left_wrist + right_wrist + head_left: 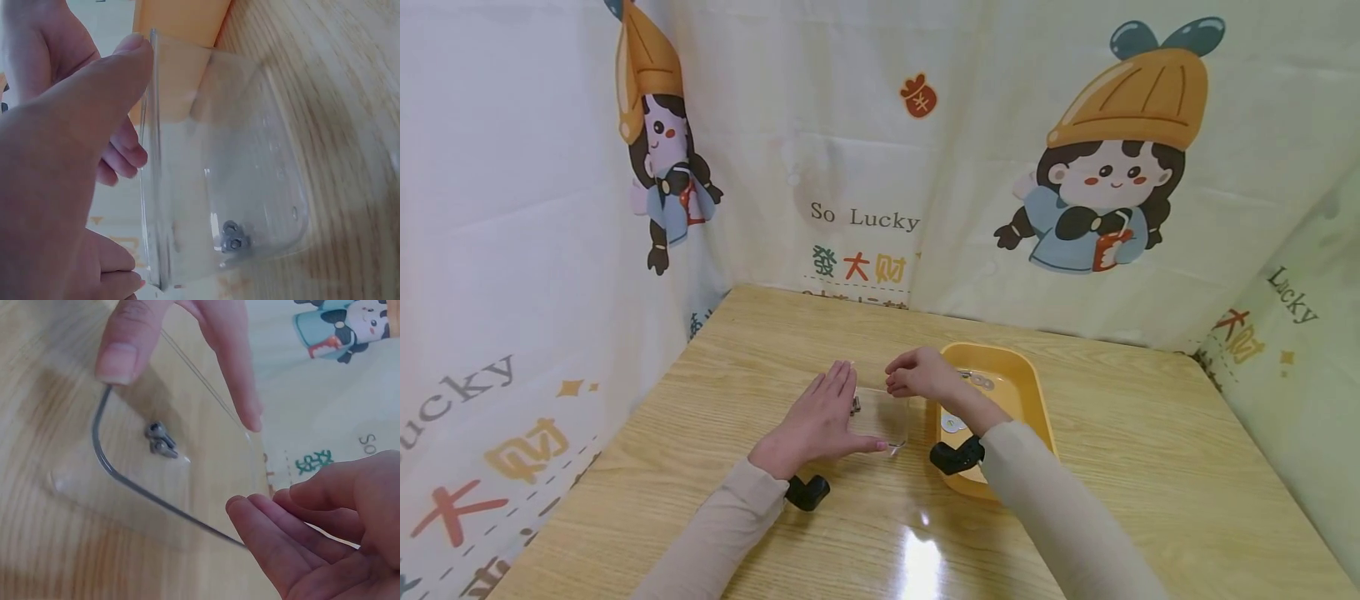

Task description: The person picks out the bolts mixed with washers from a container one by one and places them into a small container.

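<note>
A clear plastic box stands on the table left of the tray, with a couple of small socket-head screws lying on its bottom. My left hand spans the box, fingers straight toward its far side and the thumb resting on its near rim. At the box's right side, my right hand hovers over the rim, fingertips bent loosely down. Nothing shows between the right fingers in the right wrist view. The screws also appear through the box wall in the left wrist view.
An orange-yellow tray sits right of the box, partly under my right forearm. Inside it lie washers, shiny metal discs and a small metal piece. A printed curtain surrounds the wooden table.
</note>
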Motion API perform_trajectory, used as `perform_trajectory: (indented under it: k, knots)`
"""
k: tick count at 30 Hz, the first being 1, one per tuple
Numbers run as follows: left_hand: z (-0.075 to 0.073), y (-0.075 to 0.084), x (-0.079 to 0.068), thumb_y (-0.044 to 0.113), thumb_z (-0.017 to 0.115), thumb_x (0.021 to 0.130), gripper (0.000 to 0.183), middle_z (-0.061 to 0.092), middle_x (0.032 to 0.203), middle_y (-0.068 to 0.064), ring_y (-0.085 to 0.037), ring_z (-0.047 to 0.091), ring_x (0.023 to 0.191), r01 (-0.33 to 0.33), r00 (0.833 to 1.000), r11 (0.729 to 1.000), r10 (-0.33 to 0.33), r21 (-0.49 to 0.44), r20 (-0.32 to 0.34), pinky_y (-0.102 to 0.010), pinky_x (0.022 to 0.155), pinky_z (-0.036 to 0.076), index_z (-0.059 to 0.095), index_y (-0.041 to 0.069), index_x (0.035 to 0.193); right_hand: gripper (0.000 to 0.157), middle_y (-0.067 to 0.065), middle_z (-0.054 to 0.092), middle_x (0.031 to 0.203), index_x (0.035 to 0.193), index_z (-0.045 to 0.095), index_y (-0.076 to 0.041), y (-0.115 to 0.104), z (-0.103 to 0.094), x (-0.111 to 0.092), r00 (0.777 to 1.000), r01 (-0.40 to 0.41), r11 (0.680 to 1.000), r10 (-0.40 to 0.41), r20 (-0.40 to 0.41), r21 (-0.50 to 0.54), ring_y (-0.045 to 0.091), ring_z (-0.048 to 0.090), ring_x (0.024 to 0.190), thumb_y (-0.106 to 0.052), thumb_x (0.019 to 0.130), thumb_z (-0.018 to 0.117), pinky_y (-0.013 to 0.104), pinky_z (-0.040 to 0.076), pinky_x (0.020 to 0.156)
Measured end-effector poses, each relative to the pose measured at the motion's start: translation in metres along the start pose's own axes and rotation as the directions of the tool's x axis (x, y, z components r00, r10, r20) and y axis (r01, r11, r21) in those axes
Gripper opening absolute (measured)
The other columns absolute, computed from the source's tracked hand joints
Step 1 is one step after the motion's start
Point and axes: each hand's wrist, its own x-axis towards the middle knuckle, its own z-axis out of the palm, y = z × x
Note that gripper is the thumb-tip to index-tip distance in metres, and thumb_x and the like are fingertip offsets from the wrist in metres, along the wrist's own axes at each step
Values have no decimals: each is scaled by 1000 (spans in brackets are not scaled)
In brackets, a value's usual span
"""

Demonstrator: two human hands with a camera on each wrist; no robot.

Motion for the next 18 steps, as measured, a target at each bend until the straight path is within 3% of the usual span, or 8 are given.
perform_trajectory:
  k: [8, 15, 18]
  knots:
    - [-5, 8, 7, 80, 57, 79, 120, 14, 165, -20, -31, 10, 155, -28, 1000, 999, 28, -15, 2, -47, 126, 16, 18, -4, 156, 28, 31, 64, 119, 122, 60, 10, 3, -26, -8, 999, -17, 998, 19, -35, 67, 39, 67, 111, -6, 102, 49, 45, 54, 98]
    - [-7, 20, 15, 77, 59, 80, 118, 13, 166, -19, -30, 9, 155, -69, 998, 998, 70, -13, 6, -45, 126, 16, 17, -3, 156, 28, 26, 68, 114, 121, 60, 10, 7, -49, -17, 995, 4, 996, 4, -103, 85, 22, 73, 93, -6, 101, 50, 41, 57, 93]
    - [-7, 26, 18, 77, 59, 80, 118, 13, 166, -19, -30, 9, 155, -99, 995, 995, 99, -18, 3, -45, 126, 16, 18, -4, 156, 28, 25, 68, 113, 121, 60, 10, 9, -57, -20, 990, 8, 997, 3, -138, 80, 23, 73, 94, -7, 101, 49, 40, 58, 91]
